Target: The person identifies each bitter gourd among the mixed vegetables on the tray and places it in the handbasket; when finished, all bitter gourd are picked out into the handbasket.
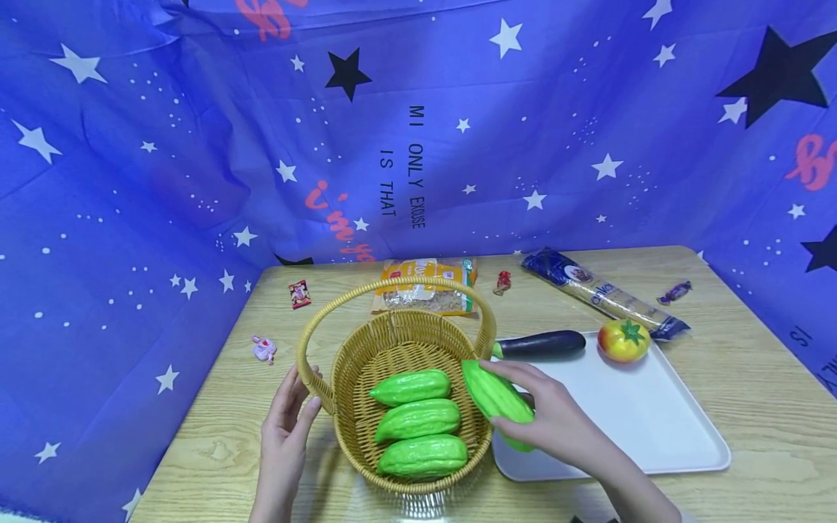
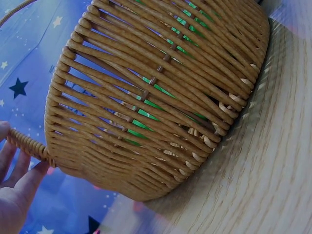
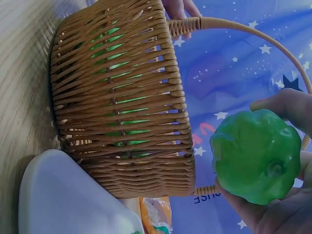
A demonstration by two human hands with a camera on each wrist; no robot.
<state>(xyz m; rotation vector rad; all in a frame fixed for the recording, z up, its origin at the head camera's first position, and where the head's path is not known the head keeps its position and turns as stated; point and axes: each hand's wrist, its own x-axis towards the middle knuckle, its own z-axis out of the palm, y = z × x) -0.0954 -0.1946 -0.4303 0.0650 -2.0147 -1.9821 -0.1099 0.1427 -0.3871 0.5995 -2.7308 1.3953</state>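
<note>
A wicker basket (image 1: pixel 350 444) with a tall arched handle (image 1: pixel 392 282) stands on the table, and three green bitter melons (image 1: pixel 418 421) lie side by side in it. My left hand (image 1: pixel 285 425) grips the foot of the handle at the basket's left side; the left wrist view shows fingers and thumb about the handle (image 2: pixel 27 144). Over the basket's right rim, my right hand (image 1: pixel 556 415) holds another bitter melon (image 1: pixel 492 394) between thumb and fingers. In the right wrist view this melon (image 3: pixel 256 156) shows its stem end, above the rim's level.
Right of the basket lies a white tray (image 1: pixel 628 421), with an eggplant (image 1: pixel 543 345) and a red-yellow toy fruit (image 1: pixel 623 341) at its far edge. Behind are an orange food bag (image 1: pixel 428 299), a long noodle packet (image 1: pixel 601 294) and several small candies. A starry blue cloth (image 1: pixel 445 167) hangs behind the table.
</note>
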